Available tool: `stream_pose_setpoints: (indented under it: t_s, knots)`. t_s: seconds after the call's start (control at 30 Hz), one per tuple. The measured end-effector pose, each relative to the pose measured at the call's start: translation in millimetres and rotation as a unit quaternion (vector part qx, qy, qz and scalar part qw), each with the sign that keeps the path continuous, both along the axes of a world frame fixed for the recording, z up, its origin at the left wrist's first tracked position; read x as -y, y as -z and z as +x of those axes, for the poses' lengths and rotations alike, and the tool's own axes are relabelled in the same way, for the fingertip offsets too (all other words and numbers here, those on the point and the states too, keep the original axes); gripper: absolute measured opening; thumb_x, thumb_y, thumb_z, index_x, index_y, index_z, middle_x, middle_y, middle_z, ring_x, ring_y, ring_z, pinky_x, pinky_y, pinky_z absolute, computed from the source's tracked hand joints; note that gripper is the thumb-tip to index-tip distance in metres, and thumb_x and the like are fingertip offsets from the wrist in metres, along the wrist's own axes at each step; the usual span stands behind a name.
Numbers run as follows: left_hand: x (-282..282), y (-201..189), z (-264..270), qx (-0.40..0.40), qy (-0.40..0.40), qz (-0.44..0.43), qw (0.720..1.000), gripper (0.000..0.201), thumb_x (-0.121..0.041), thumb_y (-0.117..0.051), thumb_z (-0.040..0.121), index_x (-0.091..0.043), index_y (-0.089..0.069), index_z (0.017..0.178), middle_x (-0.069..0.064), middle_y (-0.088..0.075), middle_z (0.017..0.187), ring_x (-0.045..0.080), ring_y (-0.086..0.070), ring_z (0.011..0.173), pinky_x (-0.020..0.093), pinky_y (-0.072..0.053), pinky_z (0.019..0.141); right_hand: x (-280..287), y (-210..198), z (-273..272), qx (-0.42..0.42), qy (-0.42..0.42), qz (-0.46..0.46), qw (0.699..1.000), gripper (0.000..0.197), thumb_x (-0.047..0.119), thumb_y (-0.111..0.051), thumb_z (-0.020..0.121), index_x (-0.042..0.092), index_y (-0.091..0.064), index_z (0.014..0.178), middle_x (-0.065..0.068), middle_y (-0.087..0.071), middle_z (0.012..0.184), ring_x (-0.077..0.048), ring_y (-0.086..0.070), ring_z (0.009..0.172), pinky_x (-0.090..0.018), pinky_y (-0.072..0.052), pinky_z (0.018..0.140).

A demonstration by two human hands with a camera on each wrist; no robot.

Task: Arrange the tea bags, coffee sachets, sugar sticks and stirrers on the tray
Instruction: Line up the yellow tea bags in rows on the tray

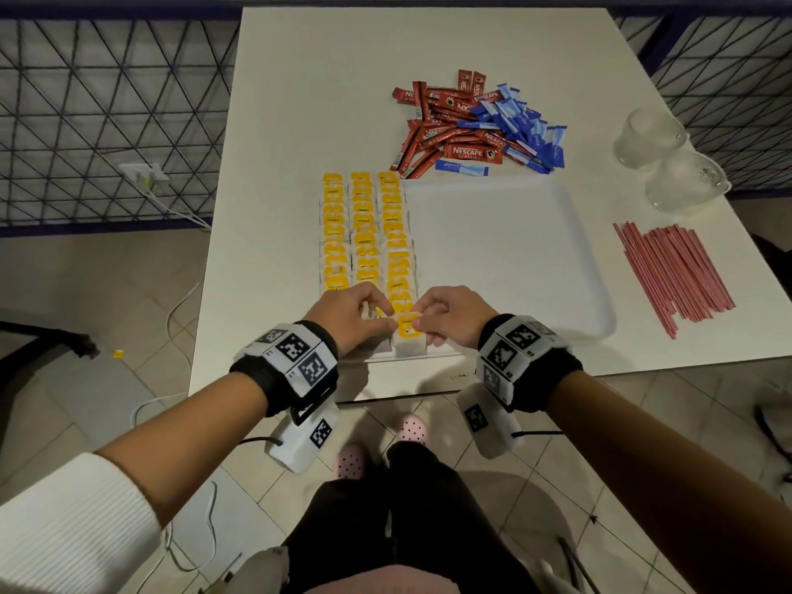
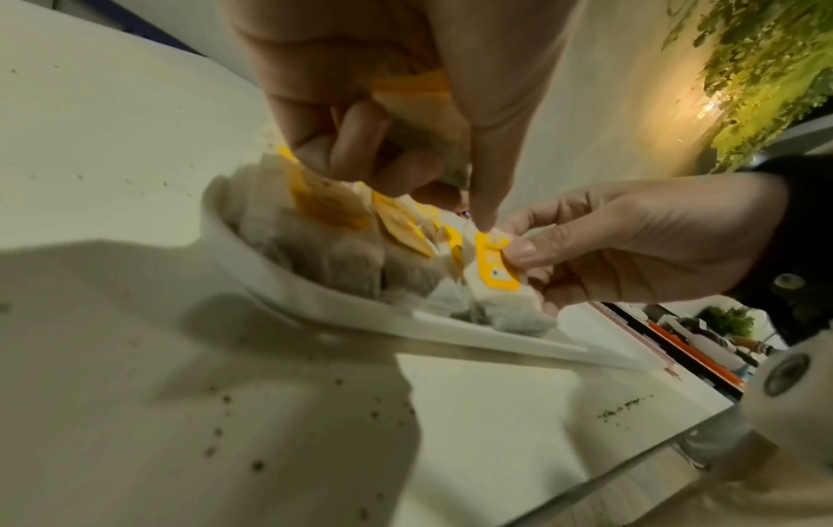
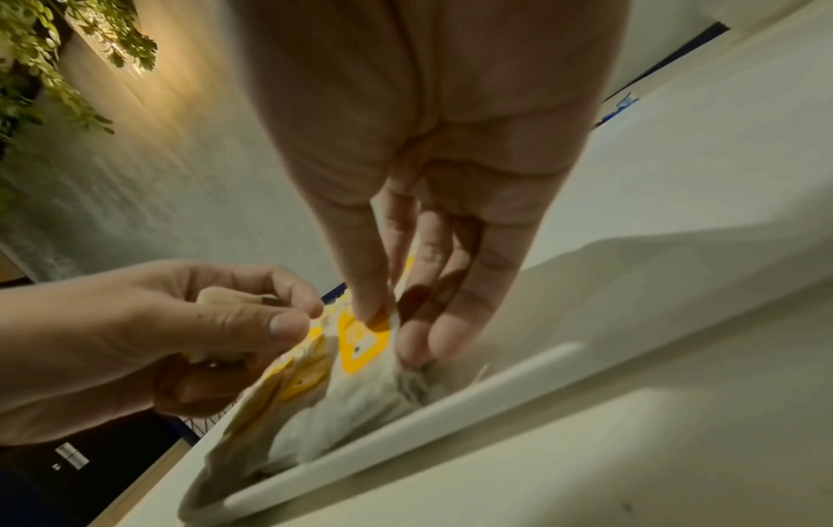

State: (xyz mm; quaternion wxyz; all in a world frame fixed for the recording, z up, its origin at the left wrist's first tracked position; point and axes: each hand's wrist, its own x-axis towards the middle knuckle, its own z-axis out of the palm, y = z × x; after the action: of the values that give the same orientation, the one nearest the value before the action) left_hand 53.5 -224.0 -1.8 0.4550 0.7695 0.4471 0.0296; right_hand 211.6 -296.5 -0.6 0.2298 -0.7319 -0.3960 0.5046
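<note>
- Head view: white tray (image 1: 514, 250) on table (image 1: 300, 100); three columns of tea bags (image 1: 364, 233) fill its left side.
- Right hand (image 1: 450, 319) pinches the nearest tea bag (image 1: 409, 332) by its yellow tag, at the tray's near edge.
- Left hand (image 1: 347, 319) curls round spare tea bags, thumb touching the same tag.
- Coffee sachets (image 1: 445, 126), sugar sticks (image 1: 518, 126) and stirrers (image 1: 673, 272) lie off the tray.

The red coffee sachets (image 1: 445, 122) heaped near the table's far edge carry white print — "NESCAFÉ CLASSIC" reads plainly on the one (image 1: 472, 153) lying flat at the heap's near side. Print on the yellow tea bag tags (image 1: 364, 225) is too small to read.
</note>
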Motion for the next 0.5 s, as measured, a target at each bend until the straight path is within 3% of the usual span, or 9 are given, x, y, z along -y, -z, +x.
stream_pose_setpoints:
  t_s: [0.1,0.27,0.4,0.5]
  knots:
    - [0.9,2.1,3.1,-0.064,0.059,0.017,0.996,0.023,-0.043,-0.072,0.074,-0.031,-0.055,0.083,-0.002,-0.065,0.101,0.018,-0.059,0.094,0.036,-0.047,0.088,-2.3,1.3,-1.0,0.006,0.001,0.002,1.000,0.006,0.008,-0.064,0.084,0.010,-0.059,0.087,-0.004,-0.059,0.060,-0.017,-0.055,0.056,-0.031,-0.052,0.073]
    - [9.9,-0.7,15.3,-0.173,0.179,0.124,0.961,0.026,-0.050,-0.062,0.080,-0.030,-0.050,0.090,-0.008,-0.056,0.104,0.014,-0.052,0.094,0.029,-0.041,0.078,-6.3,4.8,0.2,0.008,0.002,-0.005,1.000,0.008,0.007,-0.065,0.083,0.009,-0.060,0.089,-0.004,-0.058,0.061,-0.016,-0.055,0.057,-0.030,-0.053,0.071]
    - [10.6,1.7,17.4,-0.189,0.195,0.157,0.949,0.025,-0.049,-0.059,0.083,-0.029,-0.046,0.088,-0.004,-0.056,0.108,0.018,-0.055,0.100,0.031,-0.042,0.078,-7.0,5.6,2.1,0.031,-0.012,-0.004,0.999,0.012,0.009,-0.066,0.082,0.015,-0.056,0.080,-0.001,-0.057,0.059,-0.010,-0.051,0.051,-0.016,-0.045,0.058]
    - [10.2,0.7,17.3,-0.178,0.188,0.139,0.956,0.026,-0.048,-0.061,0.082,-0.028,-0.046,0.090,-0.006,-0.056,0.106,0.018,-0.055,0.096,0.032,-0.042,0.077,-5.7,5.6,3.0,0.041,-0.003,0.009,0.999,0.015,0.010,-0.068,0.081,0.013,-0.054,0.086,0.002,-0.056,0.059,-0.001,-0.049,0.043,-0.008,-0.041,0.048]
